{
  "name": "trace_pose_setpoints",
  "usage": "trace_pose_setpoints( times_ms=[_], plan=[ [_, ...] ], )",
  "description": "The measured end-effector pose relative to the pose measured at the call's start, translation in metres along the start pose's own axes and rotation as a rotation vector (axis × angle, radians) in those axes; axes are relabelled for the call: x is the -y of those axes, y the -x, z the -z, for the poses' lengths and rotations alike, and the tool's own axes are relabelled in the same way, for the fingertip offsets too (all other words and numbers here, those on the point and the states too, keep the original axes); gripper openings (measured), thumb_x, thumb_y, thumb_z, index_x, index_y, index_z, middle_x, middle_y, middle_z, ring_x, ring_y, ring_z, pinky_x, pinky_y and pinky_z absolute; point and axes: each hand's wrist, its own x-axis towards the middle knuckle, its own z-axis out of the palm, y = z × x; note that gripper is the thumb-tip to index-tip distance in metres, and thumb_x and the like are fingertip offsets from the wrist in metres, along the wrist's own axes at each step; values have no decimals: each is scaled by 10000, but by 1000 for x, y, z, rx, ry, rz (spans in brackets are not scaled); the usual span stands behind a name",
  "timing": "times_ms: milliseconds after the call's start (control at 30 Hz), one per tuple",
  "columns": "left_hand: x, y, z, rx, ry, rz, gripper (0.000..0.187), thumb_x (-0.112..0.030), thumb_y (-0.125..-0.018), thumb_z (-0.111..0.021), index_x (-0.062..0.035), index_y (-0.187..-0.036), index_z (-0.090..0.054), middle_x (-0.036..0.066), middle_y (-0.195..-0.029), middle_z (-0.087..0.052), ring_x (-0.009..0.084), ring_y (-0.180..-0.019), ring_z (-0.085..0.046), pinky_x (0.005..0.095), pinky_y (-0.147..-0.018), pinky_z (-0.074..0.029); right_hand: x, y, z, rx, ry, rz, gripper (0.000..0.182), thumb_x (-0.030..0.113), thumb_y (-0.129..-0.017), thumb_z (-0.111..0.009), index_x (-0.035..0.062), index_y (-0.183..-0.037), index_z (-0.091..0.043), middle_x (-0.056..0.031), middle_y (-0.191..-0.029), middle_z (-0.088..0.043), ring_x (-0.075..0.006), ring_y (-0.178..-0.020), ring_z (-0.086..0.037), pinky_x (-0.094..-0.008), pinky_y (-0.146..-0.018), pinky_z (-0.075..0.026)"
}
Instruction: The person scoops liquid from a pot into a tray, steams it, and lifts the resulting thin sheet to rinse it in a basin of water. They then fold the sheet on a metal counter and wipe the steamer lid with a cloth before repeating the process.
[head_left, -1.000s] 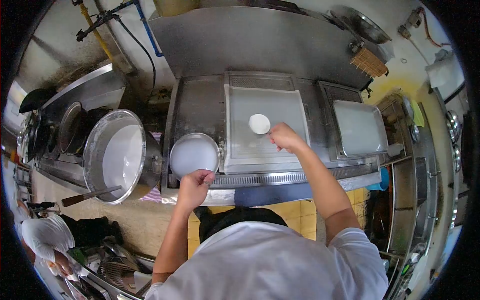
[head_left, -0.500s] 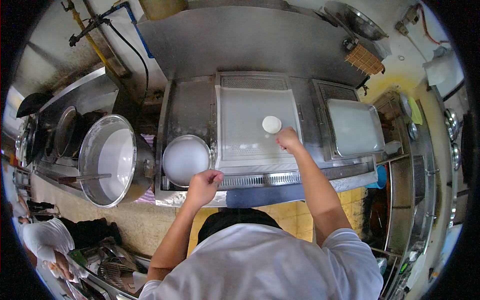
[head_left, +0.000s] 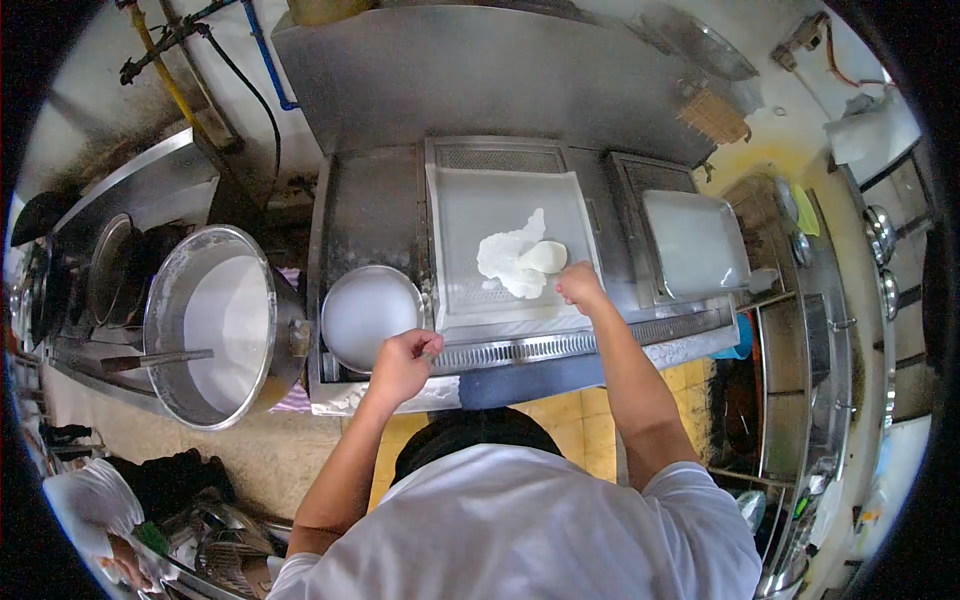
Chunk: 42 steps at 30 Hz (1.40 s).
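Note:
My right hand (head_left: 581,287) is closed around the handle end of a ladle, mostly hidden in my fist. The ladle's white-coated bowl (head_left: 546,257) sits just left of the hand, tilted over a white cloth (head_left: 470,210). White batter (head_left: 507,258) lies in an irregular puddle on the cloth, which covers a perforated steel tray (head_left: 500,158). My left hand (head_left: 404,364) is curled with thumb and fingers together, by the right front rim of a round pan of white liquid (head_left: 372,318). Whether anything is between those fingers is hidden.
A large metal pot (head_left: 225,325) of white liquid, with a wooden-handled stirrer (head_left: 155,360), stands at left. Right of the cloth is a rectangular tray (head_left: 695,245) with a pale smooth surface. A co-worker (head_left: 95,500) is at lower left.
The ladle has tipped over and white batter has spread on the cloth, mostly left of its bowl. My left hand stays near the round pan, with its fingers curled. The camera view has shifted slightly.

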Motion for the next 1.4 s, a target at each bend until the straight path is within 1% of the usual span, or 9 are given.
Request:
trace_pose_setpoints(
  times_ms=[100,267,367,467,800,1000,1033,1167,1400],
  plan=[
    [3,1,8,22,-45,16,200,-169,-969,-702,7,-1053,-745,127,-844,-752,145,-733,-666,318,-697,-530,-24,-10,1,-14,334,105,158,101,-871,-616,47,-733,-671,-98,-678,-616,-209,-520,-569,-365,-442,-419],
    [12,2,15,18,20,18,172,-137,-969,-688,0,-1053,-748,120,-853,-755,141,-744,-669,320,-703,-529,-65,-45,-7,-298,190,-144,169,186,-844,-626,52,-803,-720,-148,-859,-707,-273,-824,-689,-403,-709,-545],
    [16,1,18,10,11,10,156,-121,-959,-688,-10,-1048,-752,113,-858,-758,141,-741,-667,317,-703,-528,-7,-11,8,-303,934,176,199,177,-845,-597,29,-821,-727,-195,-982,-719,-361,-967,-676,-453,-843,-534],
    [24,-3,16,0,-5,21,146,-114,-948,-692,-18,-1039,-755,108,-857,-759,141,-729,-661,312,-701,-527,-7,-37,16,-304,822,202,234,176,-845,-576,1,-868,-729,-251,-1078,-694,-437,-1027,-643,-483,-928,-509],
    [-2,-37,-17,2,-50,16,164,-152,-922,-711,-29,-1022,-753,156,-860,-752,225,-736,-703,346,-717,-548,44,-80,19,-430,645,239,382,121,-840,-559,-47,-1162,-678,-253,-1110,-681,-398,-1053,-640,-463,-937,-515],
    [-22,-80,-73,-29,-386,-296,266,-160,-931,-700,-20,-1157,-711,214,-1071,-739,338,-974,-731,421,-883,-577,72,-67,17,-550,490,406,519,-68,-753,-548,-132,-1265,-600,-236,-977,-642,-378,-916,-636,-453,-822,-517],
    [-20,-93,-83,122,-449,-236,452,-256,-958,-656,14,-1319,-615,249,-1325,-635,377,-1241,-614,490,-1067,-471,76,-59,19,-530,444,445,567,-76,-749,-558,-150,-1311,-557,-306,-997,-602,-426,-941,-604,-481,-851,-494],
    [2,-136,-136,240,-943,-122,816,-476,-992,-537,134,-1497,-341,331,-1602,-281,474,-1497,-263,599,-1225,-174,76,-31,24,-515,293,437,635,-130,-756,-516,-135,-1391,-504,-239,-977,-566,-377,-941,-579,-438,-817,-489],
    [20,-224,-163,27,-1082,-91,938,-635,-998,-404,134,-1525,-296,336,-1628,-206,495,-1504,-210,614,-1228,-84,51,12,29,-445,146,369,640,-140,-785,-465,-76,-1420,-513,-218,-1013,-605,-344,-957,-613,-404,-822,-504]
  ],
)
